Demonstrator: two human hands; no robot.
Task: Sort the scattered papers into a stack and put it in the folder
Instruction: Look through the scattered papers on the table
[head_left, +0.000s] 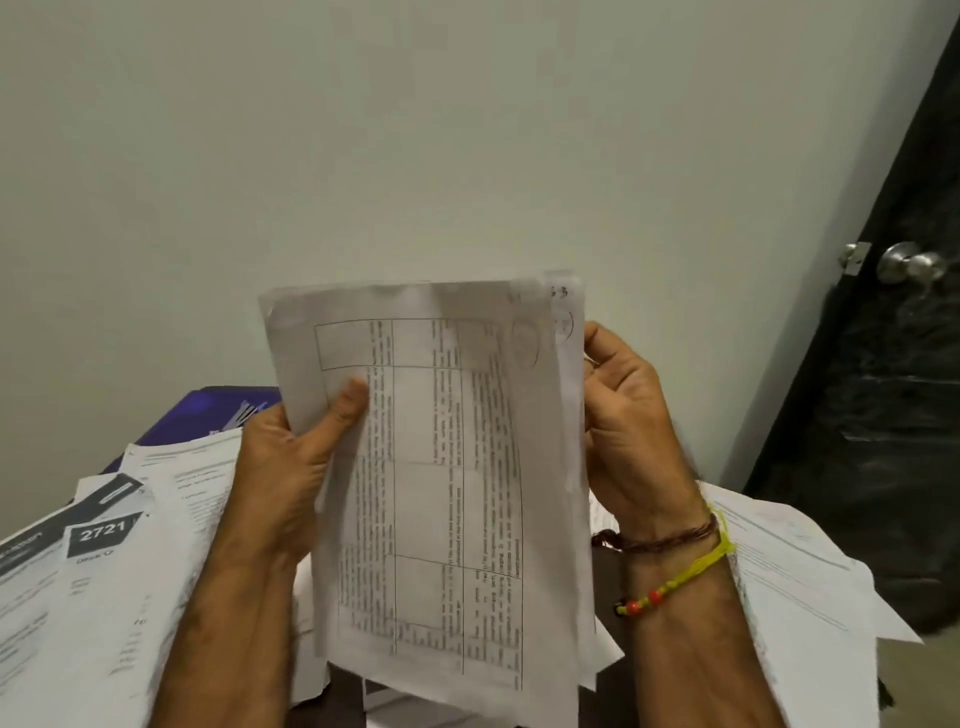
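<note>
Held upright in front of the chest, above the tabletop: a stack of papers (447, 467), white sheets with edges not quite flush, one sheet sticking out past the others at the upper right. On the front sheet a printed table of ruled boxes and dense lines of text, turned sideways; a faint round stamp near the top right corner. Print too blurred to read.

Gripped on the left edge by the left hand (291, 457), thumb pressed across the front sheet, fingers hidden behind. Gripped on the right edge by the right hand (628, 410), fingers curled around the margin. On that wrist a dark thread bracelet (670, 538) and a yellow cord with red and yellow beads (680, 577).

Below and to both sides, loose papers (130, 582) strewn in overlapping layers, one bearing a black label "2721". Behind them on the left, part of a purple folder (218, 410). Dark tabletop (348, 701) barely visible between sheets. Beyond, a plain pale wall (415, 156); at right, a dark door (883, 415) with a metal knob (906, 262).
</note>
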